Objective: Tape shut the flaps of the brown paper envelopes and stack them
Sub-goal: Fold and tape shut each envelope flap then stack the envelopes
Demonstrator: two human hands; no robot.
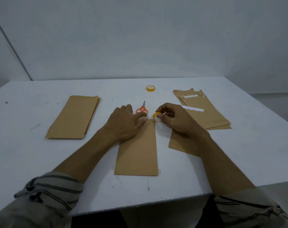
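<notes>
One envelope stack (74,116) is lying at the left of the bench (41,162), the left grip (126,120) is pressing flat-fingered on the middle envelope (138,152) near one pair of scissors (142,109), the right grip (171,120) is pinching one tape roll (157,117) while a second roll (150,88) is sitting beyond, and a second stack (205,112) is lying rightward.

No legible txt anywhere. White paper strip (193,108) on the right envelope stack (212,120) carries faint dark marks, too small to read. White label (191,96) nr that stack's far end: too blurred to tell any print. Near tape roll (157,117), far tape roll (150,88) & scissors (142,109): no readable brand or nos.
</notes>
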